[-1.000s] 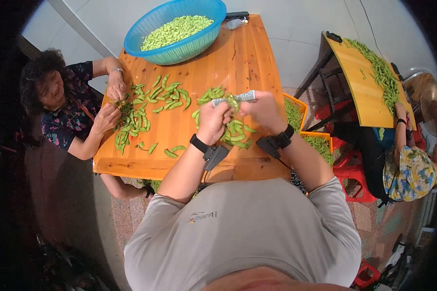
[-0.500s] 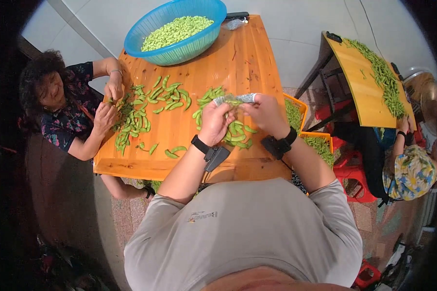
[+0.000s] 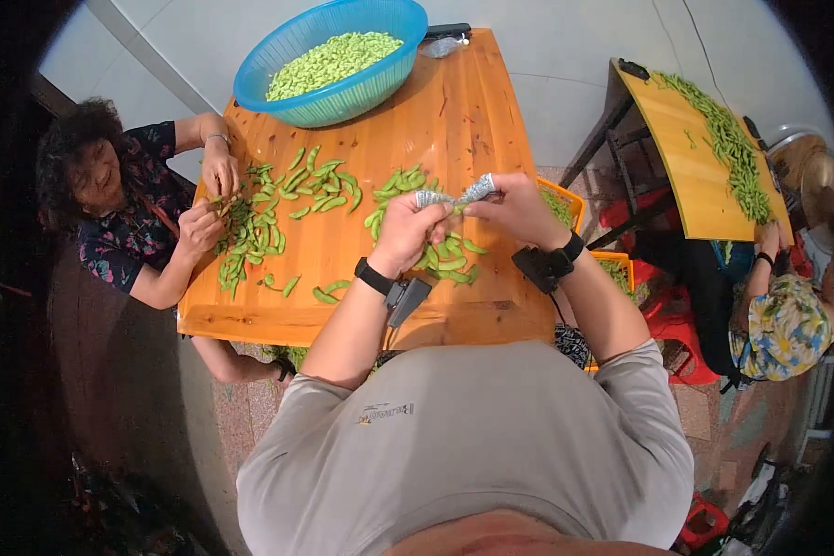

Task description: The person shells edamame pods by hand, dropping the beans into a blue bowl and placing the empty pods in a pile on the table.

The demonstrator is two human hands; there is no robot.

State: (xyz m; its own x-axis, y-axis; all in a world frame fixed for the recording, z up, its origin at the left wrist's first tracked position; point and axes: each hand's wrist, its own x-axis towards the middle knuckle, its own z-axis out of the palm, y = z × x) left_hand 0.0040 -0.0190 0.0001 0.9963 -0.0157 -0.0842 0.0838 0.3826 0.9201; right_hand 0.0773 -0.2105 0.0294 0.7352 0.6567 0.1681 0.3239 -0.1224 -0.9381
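Above the wooden table [image 3: 435, 111], my left hand [image 3: 410, 232] and my right hand [image 3: 517, 211] meet with thumbs and index fingers pinched. Between their fingertips shows a small bit of green soybean pod [image 3: 458, 209], mostly covered by the fingers. Both index fingers wear a silvery-grey wrap. Just under my hands lies a loose pile of green soybean pods [image 3: 453, 264]. Another cluster of pods [image 3: 324, 185] is spread to the left of it. At the far end of the table, a blue plastic basket [image 3: 343, 109] holds many shelled green beans [image 3: 334, 65].
At the table's left side, a co-worker's hands [image 3: 208, 199] handle pods over a heap [image 3: 250, 236]. Yellow crates [image 3: 579, 211] of pods stand beside the table's right edge. Farther right, another person [image 3: 778, 324] sits at a tilted-looking yellow table [image 3: 686, 176], near red stools [image 3: 681, 338].
My right hand has shifted slightly right and turned, its wrapped finger now angled upward. My left hand has moved a little left. The co-worker's hands have moved slightly.
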